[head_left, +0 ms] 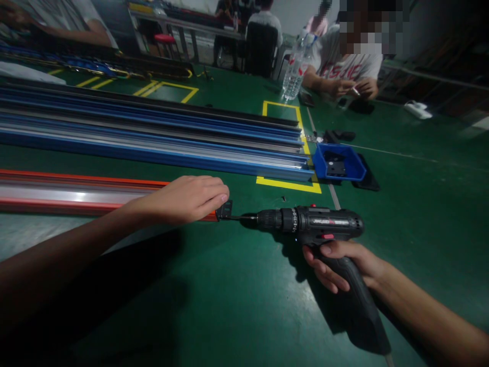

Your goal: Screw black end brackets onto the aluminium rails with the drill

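Observation:
My right hand (336, 265) is wrapped round the grip of a black cordless drill (317, 221), which lies level and points left. The drill's long bit reaches a small black end piece (226, 209) at the right end of an orange and silver rail (84, 196). Over that end of the rail lies my left hand (191, 199), its fingers together and curled round the rail beside the end piece. Whether the bit's tip sits in a screw is too small to tell.
Several blue and black rails (153, 137) lie behind the orange one on the green table (244, 306). A blue bin (338, 163) with dark parts stands at their right end. Plastic bottles (294, 71) stand farther back. Across the table, a person's hands (355, 89) hold something small.

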Available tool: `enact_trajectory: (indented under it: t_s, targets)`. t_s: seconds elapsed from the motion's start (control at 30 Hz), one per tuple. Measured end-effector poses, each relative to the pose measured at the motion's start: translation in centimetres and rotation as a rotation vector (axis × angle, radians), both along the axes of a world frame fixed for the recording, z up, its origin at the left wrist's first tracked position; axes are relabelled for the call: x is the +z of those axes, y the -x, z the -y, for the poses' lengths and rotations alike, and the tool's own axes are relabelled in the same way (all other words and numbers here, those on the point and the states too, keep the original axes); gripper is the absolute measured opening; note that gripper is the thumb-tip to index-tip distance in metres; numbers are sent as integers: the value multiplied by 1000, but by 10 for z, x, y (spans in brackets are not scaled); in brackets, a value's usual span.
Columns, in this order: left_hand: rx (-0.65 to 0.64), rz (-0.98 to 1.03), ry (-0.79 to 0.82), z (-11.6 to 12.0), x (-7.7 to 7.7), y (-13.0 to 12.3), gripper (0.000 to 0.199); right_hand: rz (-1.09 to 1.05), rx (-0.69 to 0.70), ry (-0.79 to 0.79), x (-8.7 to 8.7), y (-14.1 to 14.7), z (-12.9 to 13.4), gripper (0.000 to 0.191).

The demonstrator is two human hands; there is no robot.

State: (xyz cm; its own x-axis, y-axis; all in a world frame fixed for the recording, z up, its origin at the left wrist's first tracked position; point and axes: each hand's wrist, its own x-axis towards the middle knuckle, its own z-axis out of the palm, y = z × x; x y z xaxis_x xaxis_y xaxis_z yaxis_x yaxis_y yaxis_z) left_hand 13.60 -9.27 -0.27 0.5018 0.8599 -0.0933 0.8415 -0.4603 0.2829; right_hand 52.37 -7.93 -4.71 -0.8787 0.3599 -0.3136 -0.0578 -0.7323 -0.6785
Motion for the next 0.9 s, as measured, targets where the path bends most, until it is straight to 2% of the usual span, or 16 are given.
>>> enact_trajectory:
  t_s: [0.9]
  targets:
    - [0,-11,-5,0,0,0,46,-31,3,49,-3,-1,0,24]
